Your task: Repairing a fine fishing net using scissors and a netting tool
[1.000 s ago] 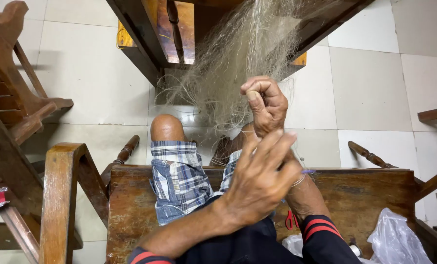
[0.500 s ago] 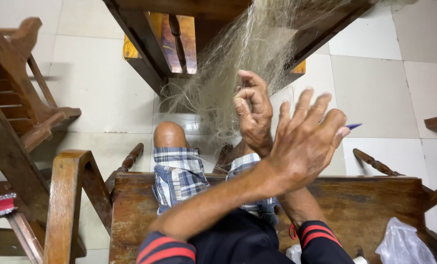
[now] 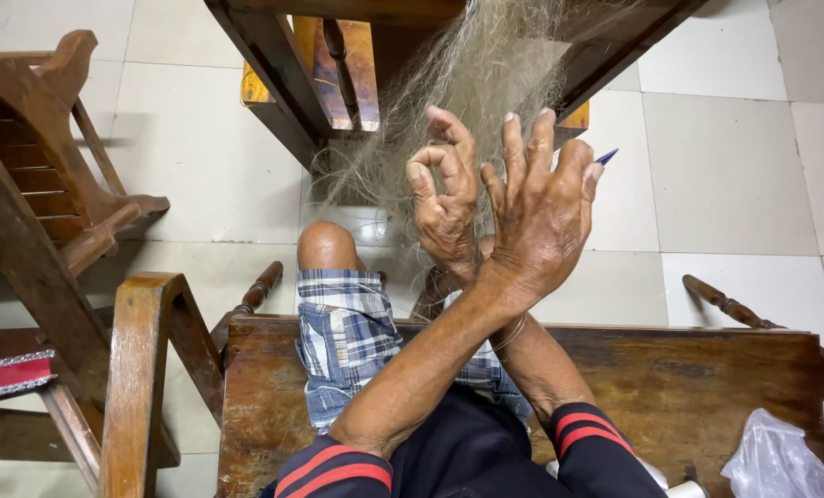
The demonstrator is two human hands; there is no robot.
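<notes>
A fine pale fishing net [image 3: 486, 101] hangs from the dark wooden furniture [image 3: 274, 83] in front of me down towards my knees. My forearms are crossed. My right hand [image 3: 444, 207] is on the left, with thumb and forefinger pinched on strands of the net and the other fingers curled. My left hand [image 3: 541, 217] is just to its right, seen from the back with the fingers spread upward. A blue pointed tool tip [image 3: 607, 157] sticks out past its fingers; the grip on it is hidden behind the hand.
I sit on a worn wooden bench [image 3: 707, 387] in checked shorts [image 3: 347, 323], with one bare knee [image 3: 327, 247] forward. A wooden chair [image 3: 43, 184] stands at the left, a bench armrest [image 3: 140, 369] at the lower left, and a plastic bag [image 3: 781, 456] at the lower right. The floor [image 3: 726, 166] is pale tile.
My left hand has risen from over my right wrist up and to the right, its fingers spreading, and the blue tip has come into view. My right hand stays pinched on the net.
</notes>
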